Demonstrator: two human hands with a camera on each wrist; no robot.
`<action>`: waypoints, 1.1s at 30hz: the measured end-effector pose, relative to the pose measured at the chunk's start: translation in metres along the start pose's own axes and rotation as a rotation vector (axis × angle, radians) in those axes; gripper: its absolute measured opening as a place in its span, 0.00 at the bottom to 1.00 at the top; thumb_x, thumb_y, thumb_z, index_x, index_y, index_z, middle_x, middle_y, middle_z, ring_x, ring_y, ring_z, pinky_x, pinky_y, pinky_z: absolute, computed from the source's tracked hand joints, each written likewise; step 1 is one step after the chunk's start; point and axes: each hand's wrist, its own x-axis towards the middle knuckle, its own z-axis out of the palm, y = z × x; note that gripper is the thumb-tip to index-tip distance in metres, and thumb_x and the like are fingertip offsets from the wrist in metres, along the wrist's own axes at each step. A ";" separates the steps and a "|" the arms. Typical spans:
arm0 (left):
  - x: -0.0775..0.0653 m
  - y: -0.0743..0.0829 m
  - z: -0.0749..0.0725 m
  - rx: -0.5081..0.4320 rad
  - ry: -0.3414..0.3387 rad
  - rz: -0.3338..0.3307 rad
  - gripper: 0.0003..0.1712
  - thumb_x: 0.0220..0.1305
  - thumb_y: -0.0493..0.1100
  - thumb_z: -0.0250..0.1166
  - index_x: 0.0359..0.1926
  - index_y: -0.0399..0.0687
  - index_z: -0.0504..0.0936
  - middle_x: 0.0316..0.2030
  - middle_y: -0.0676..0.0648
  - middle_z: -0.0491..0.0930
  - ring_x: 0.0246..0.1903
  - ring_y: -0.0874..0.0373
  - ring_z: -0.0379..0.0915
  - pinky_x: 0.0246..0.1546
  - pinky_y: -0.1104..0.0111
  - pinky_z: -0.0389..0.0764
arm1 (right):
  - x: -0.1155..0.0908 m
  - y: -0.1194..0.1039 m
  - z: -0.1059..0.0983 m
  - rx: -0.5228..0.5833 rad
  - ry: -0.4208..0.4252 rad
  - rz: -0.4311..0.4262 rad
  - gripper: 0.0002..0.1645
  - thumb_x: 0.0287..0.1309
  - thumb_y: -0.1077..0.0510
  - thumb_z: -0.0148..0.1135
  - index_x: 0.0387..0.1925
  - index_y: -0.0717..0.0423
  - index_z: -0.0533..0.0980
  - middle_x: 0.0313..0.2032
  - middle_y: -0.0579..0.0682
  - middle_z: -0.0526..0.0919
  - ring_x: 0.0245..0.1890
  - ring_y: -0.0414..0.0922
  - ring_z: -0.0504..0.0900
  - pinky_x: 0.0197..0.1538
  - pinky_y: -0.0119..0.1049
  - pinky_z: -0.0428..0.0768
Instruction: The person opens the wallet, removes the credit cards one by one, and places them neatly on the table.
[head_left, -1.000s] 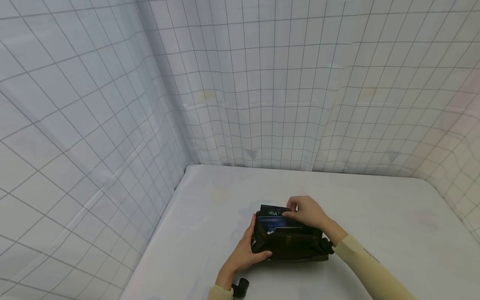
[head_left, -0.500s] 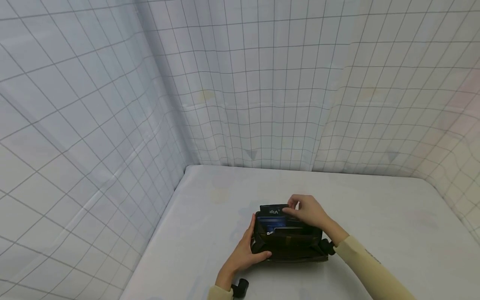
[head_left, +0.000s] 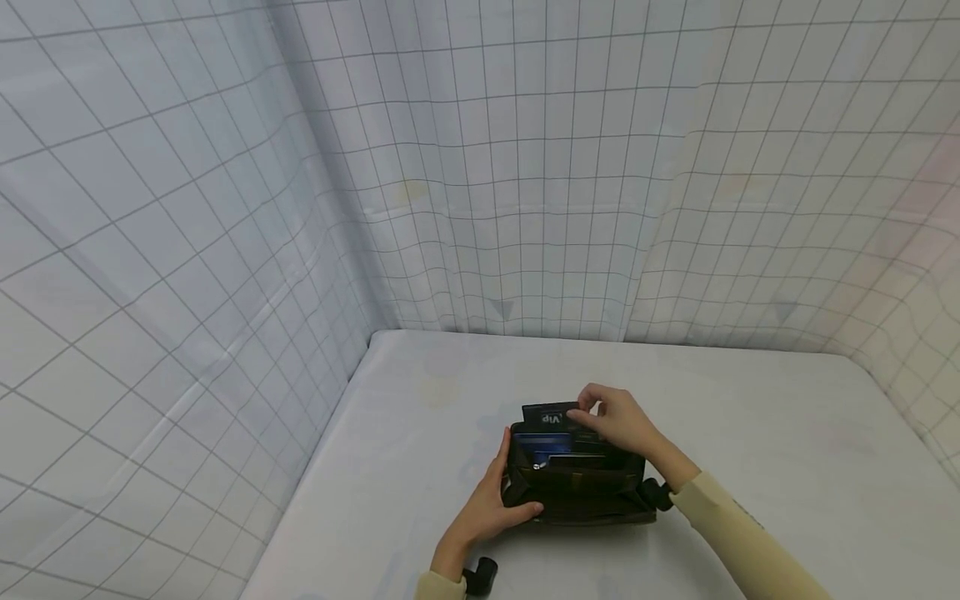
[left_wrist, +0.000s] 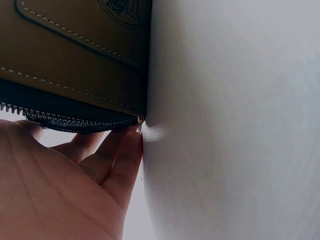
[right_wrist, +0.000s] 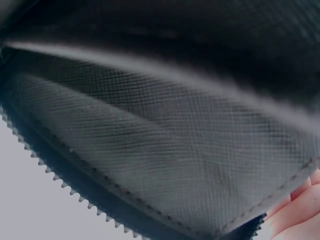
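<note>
A dark zip-around wallet [head_left: 596,497] stands unzipped on the white table, its mouth facing up. My left hand [head_left: 486,505] grips its left end, thumb on the near side and fingers along the edge. In the left wrist view, those fingers [left_wrist: 122,162] touch the zipper edge of the brown, white-stitched leather. Between thumb and forefinger my right hand [head_left: 615,419] pinches a black card [head_left: 542,412] marked "Vip", partly sticking out of the far slot. A blue card [head_left: 543,442] sits in a nearer slot. Dark textured lining [right_wrist: 165,130] fills most of the right wrist view.
The white-covered table [head_left: 420,417] extends around the wallet. Behind it and at the sides hang white sheets [head_left: 525,208] with a dark grid. A black wrist device [head_left: 482,575] sits by my left cuff.
My right hand has moved slightly up and away with the black card, which now sticks out farther from its slot. The left hand and wallet have stayed in place.
</note>
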 end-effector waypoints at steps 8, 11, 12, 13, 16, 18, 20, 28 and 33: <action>0.000 0.002 0.000 0.046 0.003 -0.012 0.64 0.53 0.50 0.72 0.75 0.65 0.31 0.73 0.44 0.43 0.68 0.40 0.45 0.58 0.38 0.56 | 0.000 0.001 -0.001 0.050 -0.013 0.053 0.10 0.61 0.49 0.63 0.33 0.50 0.75 0.27 0.43 0.75 0.13 0.40 0.71 0.19 0.36 0.74; 0.001 0.001 0.000 0.046 0.005 -0.016 0.64 0.53 0.45 0.72 0.75 0.60 0.32 0.72 0.41 0.43 0.68 0.38 0.45 0.57 0.37 0.55 | 0.000 0.001 -0.001 0.068 -0.012 0.065 0.10 0.61 0.49 0.63 0.35 0.51 0.74 0.28 0.44 0.75 0.13 0.41 0.72 0.19 0.37 0.74; 0.001 0.001 0.000 0.041 0.005 -0.018 0.64 0.53 0.44 0.72 0.75 0.59 0.32 0.72 0.40 0.43 0.68 0.37 0.44 0.57 0.37 0.54 | -0.001 0.001 -0.001 0.070 -0.011 0.066 0.10 0.62 0.50 0.63 0.35 0.51 0.74 0.28 0.45 0.75 0.13 0.41 0.72 0.19 0.37 0.74; 0.001 0.001 0.000 0.039 0.005 -0.018 0.64 0.53 0.44 0.72 0.75 0.58 0.33 0.72 0.39 0.43 0.68 0.36 0.45 0.57 0.36 0.54 | -0.001 0.001 -0.001 0.074 -0.009 0.068 0.10 0.62 0.50 0.62 0.36 0.51 0.74 0.28 0.45 0.75 0.13 0.41 0.72 0.19 0.37 0.75; 0.000 0.001 0.001 0.040 0.001 -0.022 0.64 0.54 0.45 0.72 0.75 0.60 0.32 0.72 0.40 0.42 0.68 0.37 0.45 0.57 0.37 0.55 | -0.001 0.002 -0.002 0.088 0.000 0.075 0.10 0.63 0.50 0.61 0.38 0.51 0.73 0.30 0.46 0.77 0.13 0.42 0.73 0.19 0.37 0.75; 0.000 0.002 0.000 0.042 -0.001 -0.024 0.64 0.54 0.48 0.72 0.75 0.63 0.31 0.73 0.43 0.42 0.68 0.39 0.45 0.57 0.38 0.56 | -0.002 0.002 -0.003 0.097 0.004 0.082 0.11 0.63 0.50 0.61 0.40 0.52 0.73 0.30 0.47 0.79 0.12 0.42 0.73 0.20 0.38 0.75; 0.000 0.002 0.000 0.037 -0.004 -0.029 0.64 0.54 0.51 0.72 0.75 0.64 0.31 0.73 0.44 0.43 0.68 0.40 0.46 0.57 0.39 0.57 | -0.002 0.001 -0.004 0.105 0.006 0.093 0.12 0.64 0.49 0.60 0.42 0.53 0.72 0.28 0.47 0.80 0.12 0.43 0.73 0.20 0.38 0.75; -0.001 0.008 -0.001 0.040 0.000 -0.043 0.64 0.53 0.51 0.72 0.75 0.59 0.32 0.72 0.41 0.44 0.67 0.37 0.47 0.56 0.38 0.57 | -0.004 -0.001 -0.011 0.130 0.018 0.117 0.13 0.67 0.50 0.56 0.45 0.55 0.71 0.20 0.46 0.79 0.13 0.45 0.74 0.23 0.39 0.75; 0.000 0.006 0.000 0.055 -0.004 -0.044 0.64 0.54 0.53 0.71 0.75 0.58 0.32 0.72 0.41 0.43 0.67 0.37 0.46 0.57 0.37 0.56 | -0.006 0.002 -0.014 0.136 0.028 0.133 0.14 0.68 0.49 0.55 0.46 0.55 0.71 0.16 0.48 0.76 0.13 0.46 0.74 0.23 0.39 0.74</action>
